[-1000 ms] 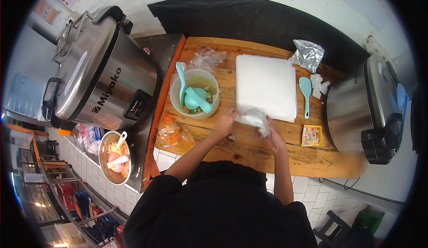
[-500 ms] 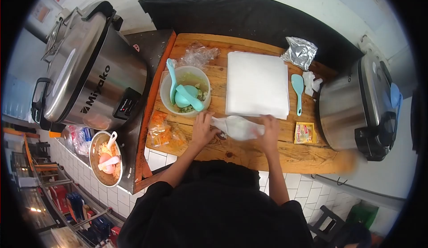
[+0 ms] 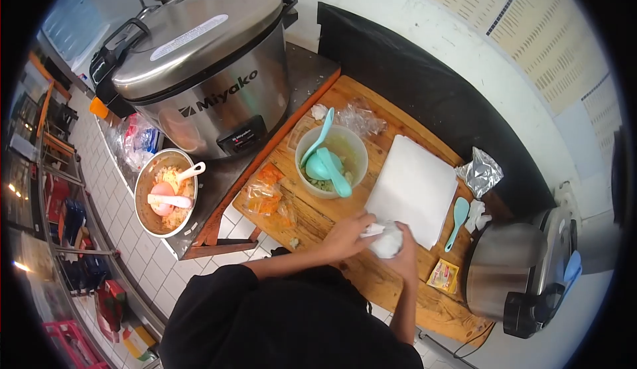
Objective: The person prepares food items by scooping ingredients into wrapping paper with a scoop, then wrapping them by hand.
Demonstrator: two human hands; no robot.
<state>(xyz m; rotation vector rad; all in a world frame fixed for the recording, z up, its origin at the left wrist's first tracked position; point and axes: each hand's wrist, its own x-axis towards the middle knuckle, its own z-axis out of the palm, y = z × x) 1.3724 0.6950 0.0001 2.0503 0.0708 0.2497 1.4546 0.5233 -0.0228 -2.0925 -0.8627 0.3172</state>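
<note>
Both hands meet over the wooden table, just in front of a stack of white paper point(image 3: 415, 186). My left hand point(image 3: 348, 236) pinches one end of a white wrapped bundle point(image 3: 386, 242). Around the bundle's right side curl the fingers of my right hand point(image 3: 403, 259). Behind my left hand stands a clear tub point(image 3: 358, 150) holding a green mixture, a turquoise scoop point(image 3: 325, 165) and a turquoise spoon point(image 3: 325, 130). What is inside the bundle cannot be seen.
A large rice cooker point(image 3: 219, 84) and a pot of orange food point(image 3: 142, 190) are on the left. At right are another cooker point(image 3: 504, 263), a turquoise paddle point(image 3: 458, 223), crumpled foil point(image 3: 482, 171) and a yellow packet point(image 3: 443, 276). Orange plastic bags point(image 3: 265, 196) lie near the tub.
The view has turned to the left. My hands have come closer together, and the white bundle between them looks shorter and rounder than before.
</note>
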